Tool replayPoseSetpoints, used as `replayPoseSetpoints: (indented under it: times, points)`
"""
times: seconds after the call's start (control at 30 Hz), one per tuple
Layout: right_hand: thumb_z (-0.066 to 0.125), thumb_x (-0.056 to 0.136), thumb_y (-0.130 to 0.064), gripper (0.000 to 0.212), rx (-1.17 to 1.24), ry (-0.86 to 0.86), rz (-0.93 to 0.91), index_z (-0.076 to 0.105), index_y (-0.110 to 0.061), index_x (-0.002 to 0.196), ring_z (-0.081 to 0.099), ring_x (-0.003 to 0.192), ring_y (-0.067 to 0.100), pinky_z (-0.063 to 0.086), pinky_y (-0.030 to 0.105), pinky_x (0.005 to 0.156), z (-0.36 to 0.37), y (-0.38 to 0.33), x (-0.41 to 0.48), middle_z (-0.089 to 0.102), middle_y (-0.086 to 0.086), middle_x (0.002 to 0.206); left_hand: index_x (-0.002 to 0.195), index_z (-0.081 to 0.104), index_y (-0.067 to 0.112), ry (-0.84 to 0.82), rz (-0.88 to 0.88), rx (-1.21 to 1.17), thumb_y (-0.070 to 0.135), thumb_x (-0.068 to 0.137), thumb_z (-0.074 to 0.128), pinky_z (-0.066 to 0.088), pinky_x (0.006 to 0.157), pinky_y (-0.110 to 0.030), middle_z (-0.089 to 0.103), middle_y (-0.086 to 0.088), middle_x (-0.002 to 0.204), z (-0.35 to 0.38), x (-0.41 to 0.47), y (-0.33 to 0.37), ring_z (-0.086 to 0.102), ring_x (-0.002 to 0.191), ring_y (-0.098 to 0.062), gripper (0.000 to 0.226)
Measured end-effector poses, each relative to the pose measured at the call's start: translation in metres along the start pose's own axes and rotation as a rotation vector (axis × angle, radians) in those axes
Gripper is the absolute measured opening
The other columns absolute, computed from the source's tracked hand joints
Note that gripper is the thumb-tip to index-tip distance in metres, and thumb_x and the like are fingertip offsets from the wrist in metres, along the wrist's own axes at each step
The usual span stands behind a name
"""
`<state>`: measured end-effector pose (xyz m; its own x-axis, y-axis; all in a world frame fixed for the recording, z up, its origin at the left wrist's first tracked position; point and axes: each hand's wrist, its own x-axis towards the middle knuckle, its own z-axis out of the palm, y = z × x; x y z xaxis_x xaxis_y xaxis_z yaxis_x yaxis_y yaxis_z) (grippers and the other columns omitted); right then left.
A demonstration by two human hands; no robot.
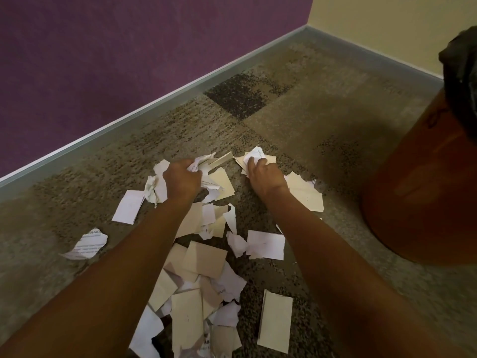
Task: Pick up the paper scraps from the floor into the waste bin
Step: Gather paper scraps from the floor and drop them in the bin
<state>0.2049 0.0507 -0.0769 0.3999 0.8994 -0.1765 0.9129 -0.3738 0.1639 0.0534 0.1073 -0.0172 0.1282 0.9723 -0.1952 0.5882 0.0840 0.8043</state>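
Observation:
Several white and beige paper scraps [204, 257] lie scattered over the carpet, from mid-frame down to the bottom edge. My left hand [182, 178] grips a bunch of crumpled white scraps [206, 162] at the far end of the pile. My right hand [263, 174] is curled round other scraps [255, 155] just to the right of it. The brown waste bin [423, 187], lined with a black bag [462, 73], stands on the floor at the right, about a forearm's length from my right hand.
A purple wall [129, 47] with a pale skirting board [154, 107] runs diagonally on the left. A cream wall [387, 21] meets it at the far corner. Patterned brown carpet [296, 107] stretches beyond the scraps. One printed scrap [86, 245] lies apart at the left.

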Motion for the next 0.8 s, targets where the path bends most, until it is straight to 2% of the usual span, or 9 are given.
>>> replayPoseSetpoints:
  times: [0.1, 0.17, 0.23, 0.3, 0.43, 0.5, 0.63, 0.73, 0.8]
  points:
    - [0.024, 0.1, -0.003, 0.042, -0.053, -0.026, 0.007, 0.021, 0.006, 0.141, 0.056, 0.113, 0.047, 0.053, 0.049, 0.085, -0.007, -0.007, -0.002, 0.04, 0.035, 0.137, 0.128, 0.059, 0.003, -0.011, 0.024, 0.031, 0.001, 0.089, 0.058, 0.045, 0.086, -0.025, 0.064, -0.016, 0.125, 0.0, -0.001, 0.0, 0.06, 0.112, -0.029, 0.039]
    - [0.027, 0.099, -0.002, 0.035, -0.019, -0.008, -0.001, 0.034, 0.002, 0.133, 0.06, 0.11, 0.04, 0.053, 0.048, 0.085, -0.015, -0.006, 0.0, 0.052, 0.026, 0.129, 0.129, 0.058, 0.003, -0.014, 0.032, 0.047, 0.002, 0.089, 0.058, 0.045, 0.09, -0.026, 0.063, -0.016, 0.126, -0.001, -0.002, 0.001, 0.059, 0.114, -0.029, 0.039]
    - [0.03, 0.098, -0.002, 0.032, 0.058, 0.022, 0.011, 0.041, -0.002, 0.128, 0.062, 0.109, 0.033, 0.051, 0.042, 0.086, -0.025, 0.001, -0.001, 0.058, 0.018, 0.124, 0.129, 0.058, 0.004, -0.021, 0.035, 0.057, 0.001, 0.09, 0.059, 0.043, 0.085, -0.023, 0.063, -0.016, 0.127, -0.001, -0.004, 0.003, 0.059, 0.114, -0.029, 0.04]
    - [0.033, 0.098, -0.002, 0.033, 0.083, 0.04, 0.026, 0.04, -0.003, 0.13, 0.061, 0.111, 0.032, 0.05, 0.038, 0.086, -0.036, 0.009, -0.008, 0.059, 0.016, 0.124, 0.129, 0.058, 0.004, -0.034, 0.042, 0.061, 0.001, 0.089, 0.059, 0.042, 0.082, -0.022, 0.063, -0.015, 0.126, -0.002, -0.007, 0.006, 0.06, 0.113, -0.029, 0.04]
    - [0.041, 0.096, -0.002, 0.039, 0.131, 0.096, 0.067, 0.036, -0.007, 0.135, 0.062, 0.109, 0.033, 0.051, 0.039, 0.083, -0.055, 0.024, -0.032, 0.063, 0.016, 0.119, 0.127, 0.06, 0.004, -0.045, 0.068, 0.081, 0.002, 0.088, 0.06, 0.047, 0.092, -0.028, 0.065, -0.017, 0.124, -0.006, -0.015, 0.012, 0.061, 0.113, -0.03, 0.039]
    - [0.045, 0.094, -0.001, 0.04, 0.182, 0.147, 0.101, 0.039, -0.008, 0.133, 0.063, 0.106, 0.036, 0.051, 0.04, 0.08, -0.064, 0.032, -0.048, 0.064, 0.017, 0.116, 0.125, 0.062, 0.003, -0.046, 0.071, 0.077, 0.001, 0.088, 0.06, 0.047, 0.086, -0.027, 0.066, -0.017, 0.12, -0.01, -0.02, 0.018, 0.062, 0.11, -0.031, 0.037]
    - [0.041, 0.094, -0.001, 0.034, 0.335, 0.303, 0.182, 0.048, -0.01, 0.126, 0.065, 0.095, 0.038, 0.048, 0.038, 0.068, -0.086, 0.05, -0.077, 0.067, 0.019, 0.104, 0.118, 0.066, 0.002, -0.056, 0.09, 0.065, -0.001, 0.088, 0.058, 0.045, 0.074, -0.028, 0.067, -0.014, 0.101, -0.017, -0.036, 0.036, 0.06, 0.089, -0.026, 0.031]
    - [0.043, 0.095, -0.009, 0.029, 0.555, 0.399, 0.25, 0.056, -0.009, 0.121, 0.064, 0.093, 0.039, 0.043, 0.036, 0.065, -0.113, 0.063, -0.098, 0.068, 0.022, 0.099, 0.12, 0.065, 0.004, -0.062, 0.073, 0.024, -0.001, 0.088, 0.059, 0.053, 0.085, -0.036, 0.061, -0.008, 0.093, -0.022, -0.051, 0.055, 0.062, 0.09, -0.025, 0.033]
    - [0.044, 0.096, -0.014, 0.026, 0.691, 0.451, 0.282, 0.059, -0.008, 0.116, 0.063, 0.094, 0.039, 0.038, 0.033, 0.064, -0.135, 0.071, -0.113, 0.067, 0.023, 0.101, 0.124, 0.063, 0.007, -0.058, 0.07, -0.001, 0.001, 0.088, 0.061, 0.056, 0.09, -0.043, 0.067, -0.012, 0.105, -0.026, -0.063, 0.07, 0.066, 0.097, -0.031, 0.037]
